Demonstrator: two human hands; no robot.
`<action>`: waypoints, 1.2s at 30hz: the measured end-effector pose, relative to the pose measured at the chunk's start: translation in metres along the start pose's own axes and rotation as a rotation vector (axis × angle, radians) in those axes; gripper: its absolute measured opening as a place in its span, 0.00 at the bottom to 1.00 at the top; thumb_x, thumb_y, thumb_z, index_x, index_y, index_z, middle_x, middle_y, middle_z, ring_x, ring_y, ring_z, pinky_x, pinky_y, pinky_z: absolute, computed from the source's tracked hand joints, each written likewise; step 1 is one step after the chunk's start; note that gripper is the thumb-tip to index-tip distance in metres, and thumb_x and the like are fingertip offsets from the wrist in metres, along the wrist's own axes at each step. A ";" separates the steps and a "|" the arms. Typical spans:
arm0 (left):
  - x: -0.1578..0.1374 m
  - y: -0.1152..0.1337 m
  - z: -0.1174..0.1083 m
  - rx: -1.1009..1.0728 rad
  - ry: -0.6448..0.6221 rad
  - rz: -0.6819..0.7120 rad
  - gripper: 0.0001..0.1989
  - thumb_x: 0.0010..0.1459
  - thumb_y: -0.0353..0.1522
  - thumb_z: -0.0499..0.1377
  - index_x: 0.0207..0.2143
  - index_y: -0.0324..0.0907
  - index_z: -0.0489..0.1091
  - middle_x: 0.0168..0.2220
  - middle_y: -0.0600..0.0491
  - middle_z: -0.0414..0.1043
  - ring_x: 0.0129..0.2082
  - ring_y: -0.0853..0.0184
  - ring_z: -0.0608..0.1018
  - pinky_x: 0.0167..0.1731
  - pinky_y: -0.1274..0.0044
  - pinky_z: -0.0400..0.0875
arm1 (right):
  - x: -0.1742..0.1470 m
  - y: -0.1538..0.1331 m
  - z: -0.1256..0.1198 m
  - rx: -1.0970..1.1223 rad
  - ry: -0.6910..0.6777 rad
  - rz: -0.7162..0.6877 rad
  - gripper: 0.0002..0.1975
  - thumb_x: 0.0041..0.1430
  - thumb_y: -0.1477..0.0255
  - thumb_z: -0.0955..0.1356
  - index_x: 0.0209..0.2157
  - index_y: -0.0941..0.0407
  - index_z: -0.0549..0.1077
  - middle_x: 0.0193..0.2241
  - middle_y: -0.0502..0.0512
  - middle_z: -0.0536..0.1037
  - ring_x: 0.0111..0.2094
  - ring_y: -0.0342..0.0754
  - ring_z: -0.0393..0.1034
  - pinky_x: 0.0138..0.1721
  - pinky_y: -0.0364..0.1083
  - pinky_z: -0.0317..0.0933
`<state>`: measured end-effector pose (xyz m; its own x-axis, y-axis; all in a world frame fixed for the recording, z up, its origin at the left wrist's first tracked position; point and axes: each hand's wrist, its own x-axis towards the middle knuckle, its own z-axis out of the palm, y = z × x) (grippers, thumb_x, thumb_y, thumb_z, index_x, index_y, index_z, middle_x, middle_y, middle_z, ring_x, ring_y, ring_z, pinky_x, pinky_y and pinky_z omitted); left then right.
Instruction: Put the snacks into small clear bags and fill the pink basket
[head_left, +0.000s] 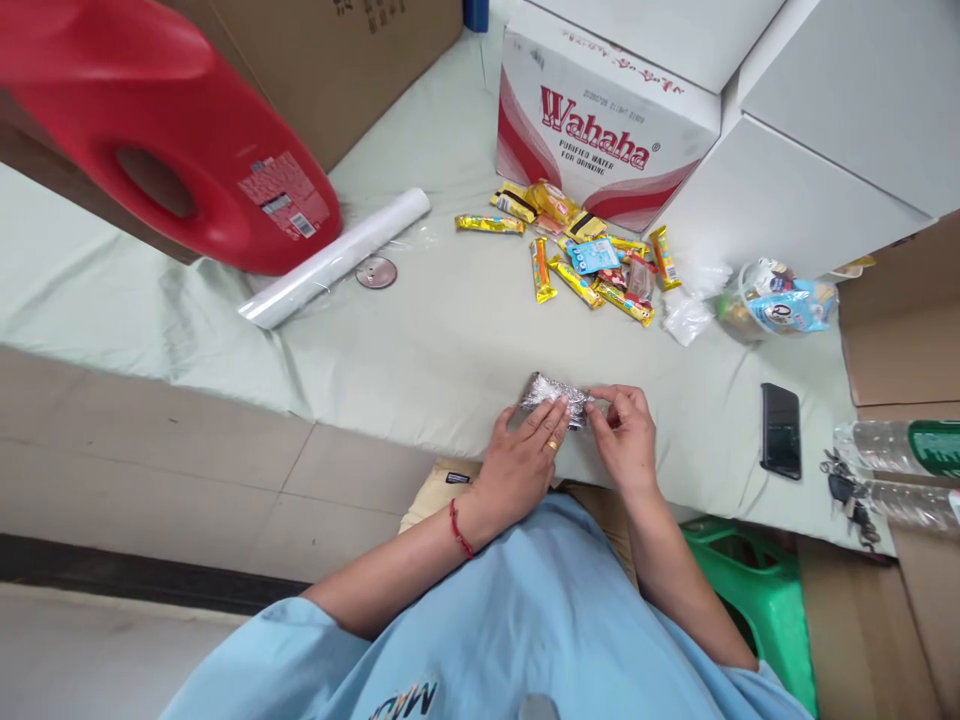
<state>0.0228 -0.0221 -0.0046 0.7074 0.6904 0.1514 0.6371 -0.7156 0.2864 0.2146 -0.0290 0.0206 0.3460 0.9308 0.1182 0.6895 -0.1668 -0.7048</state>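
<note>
A small oblong thing covered in crinkled silver foil lies near the front edge of the table. My left hand, with a ring and a red cord bracelet, rests its stretched fingers flat across the top of the foil. At the right end, the thumb and index finger of my right hand are pinched on the foil's edge. What is inside the foil is hidden. Beyond my hands lies a loose pile of small wrapped snacks, among them a yellow snack packet and a blue packet.
A roll of clear plastic film and a round metal disc lie left, by a big red jug. A Wahaha carton stands behind. Rightward are a snack tub, phone, keys and bottles.
</note>
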 end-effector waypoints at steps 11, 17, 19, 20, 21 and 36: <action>-0.002 -0.005 0.008 -0.116 0.105 0.024 0.34 0.66 0.24 0.51 0.74 0.40 0.57 0.73 0.42 0.62 0.72 0.55 0.67 0.67 0.52 0.57 | -0.005 0.022 -0.033 -0.263 -0.122 -0.085 0.09 0.66 0.62 0.69 0.38 0.53 0.77 0.54 0.66 0.75 0.58 0.62 0.67 0.59 0.62 0.64; -0.002 -0.003 0.008 -0.090 0.087 0.022 0.32 0.67 0.24 0.50 0.73 0.41 0.59 0.73 0.42 0.60 0.73 0.56 0.65 0.67 0.53 0.57 | 0.009 -0.026 -0.039 -0.117 -0.262 0.046 0.11 0.69 0.60 0.67 0.37 0.52 0.73 0.27 0.49 0.78 0.28 0.48 0.72 0.34 0.46 0.65; -0.001 -0.002 0.007 -0.078 0.073 0.021 0.31 0.67 0.24 0.50 0.71 0.40 0.61 0.73 0.42 0.61 0.73 0.55 0.65 0.66 0.52 0.59 | 0.020 -0.044 -0.024 -0.193 -0.277 0.012 0.10 0.69 0.62 0.67 0.36 0.53 0.73 0.29 0.51 0.79 0.30 0.48 0.73 0.35 0.45 0.63; -0.001 -0.001 0.008 -0.075 0.071 0.021 0.29 0.68 0.25 0.50 0.70 0.40 0.63 0.73 0.41 0.62 0.73 0.55 0.65 0.65 0.52 0.60 | 0.027 -0.051 -0.015 -0.261 -0.297 -0.006 0.09 0.69 0.65 0.66 0.36 0.53 0.74 0.30 0.52 0.80 0.32 0.49 0.75 0.36 0.46 0.63; 0.000 -0.001 0.008 -0.075 0.074 0.021 0.27 0.68 0.25 0.50 0.68 0.39 0.66 0.71 0.40 0.65 0.72 0.54 0.66 0.65 0.51 0.61 | 0.032 -0.059 -0.005 -0.344 -0.327 -0.020 0.07 0.69 0.67 0.66 0.36 0.53 0.74 0.32 0.54 0.81 0.33 0.51 0.76 0.37 0.46 0.64; -0.056 -0.027 0.007 -0.411 0.152 0.057 0.25 0.65 0.21 0.53 0.61 0.43 0.74 0.63 0.41 0.74 0.69 0.52 0.70 0.65 0.54 0.72 | 0.019 -0.080 0.052 -0.663 -0.397 -0.266 0.24 0.69 0.52 0.69 0.53 0.57 0.70 0.47 0.66 0.72 0.49 0.61 0.69 0.45 0.54 0.67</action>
<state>-0.0321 -0.0420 -0.0272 0.6653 0.6808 0.3065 0.4021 -0.6726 0.6212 0.1331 0.0194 0.0434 -0.0475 0.9915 -0.1209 0.9930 0.0338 -0.1130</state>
